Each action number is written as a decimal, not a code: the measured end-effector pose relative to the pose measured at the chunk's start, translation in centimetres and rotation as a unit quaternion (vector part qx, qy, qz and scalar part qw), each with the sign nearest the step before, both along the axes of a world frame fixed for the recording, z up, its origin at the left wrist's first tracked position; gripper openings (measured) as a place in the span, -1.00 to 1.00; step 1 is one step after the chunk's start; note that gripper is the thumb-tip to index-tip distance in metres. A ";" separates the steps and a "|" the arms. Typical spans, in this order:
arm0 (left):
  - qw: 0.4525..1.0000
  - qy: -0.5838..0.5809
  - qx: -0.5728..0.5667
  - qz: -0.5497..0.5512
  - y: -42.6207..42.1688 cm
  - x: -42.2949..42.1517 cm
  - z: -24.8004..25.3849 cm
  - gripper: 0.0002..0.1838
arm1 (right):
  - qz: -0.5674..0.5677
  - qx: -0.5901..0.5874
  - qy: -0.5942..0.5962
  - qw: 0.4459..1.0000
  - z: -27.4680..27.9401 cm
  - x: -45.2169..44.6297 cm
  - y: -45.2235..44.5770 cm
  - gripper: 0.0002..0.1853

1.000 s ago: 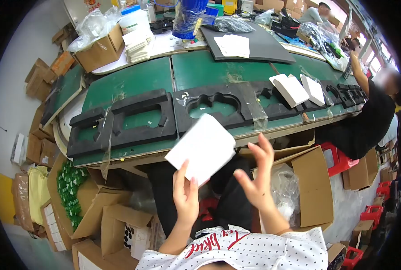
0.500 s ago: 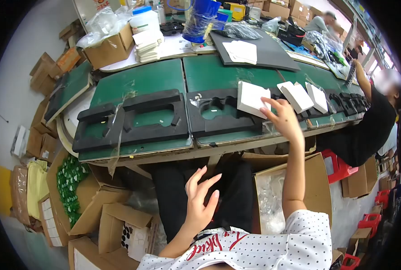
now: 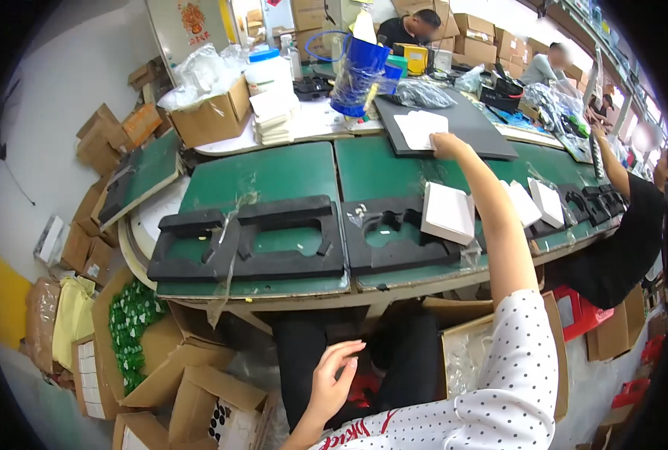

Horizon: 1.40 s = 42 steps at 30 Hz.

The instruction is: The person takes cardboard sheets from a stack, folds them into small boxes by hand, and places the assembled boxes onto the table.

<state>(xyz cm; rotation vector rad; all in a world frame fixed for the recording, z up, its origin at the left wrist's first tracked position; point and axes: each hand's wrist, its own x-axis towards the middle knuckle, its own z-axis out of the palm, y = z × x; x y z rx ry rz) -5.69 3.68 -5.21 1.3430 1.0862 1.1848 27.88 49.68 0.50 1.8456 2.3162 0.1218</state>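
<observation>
My right hand (image 3: 446, 144) reaches across the green bench, its fingers closed at the near right edge of some flat white cards (image 3: 418, 127). These cards lie on a dark grey foam sheet (image 3: 476, 133). Below my right forearm, a white box (image 3: 448, 213) rests tilted on a black foam tray (image 3: 394, 251). Over my lap hovers my left hand (image 3: 332, 382), holding nothing, with thumb and fingers apart.
More white boxes (image 3: 548, 202) sit rightward along the trays. A black foam frame (image 3: 274, 262) lies at left. Behind stand a stack of white pieces (image 3: 272, 124) and a blue wrapped container (image 3: 360, 75). Cartons (image 3: 199, 405) crowd the floor; a co-worker (image 3: 634, 225) is at right.
My right hand has left the white box and moved up and away to the flat white cards. My left hand has lowered slightly, its fingers more curled. The view has tilted up.
</observation>
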 end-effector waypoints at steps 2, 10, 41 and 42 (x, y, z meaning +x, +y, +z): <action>1.000 -0.010 -0.020 0.006 0.4 -0.5 -0.5 -0.76 | 0.112 0.132 -0.061 0.983 -0.3 0.0 -1.1 -0.82; 0.997 -0.061 -0.044 -0.008 1.3 -0.4 -0.5 -0.78 | 0.130 0.262 -0.008 0.956 -0.1 -0.4 -3.8 -0.98; 0.984 -0.147 -0.048 0.091 -0.4 -1.2 2.0 -0.68 | 0.099 0.072 0.580 0.806 -3.4 -18.9 -42.4 -0.52; 0.984 -0.144 -0.034 0.097 -0.4 -1.0 1.8 -0.68 | 0.076 0.053 0.615 0.783 -3.4 -19.3 -42.6 -0.54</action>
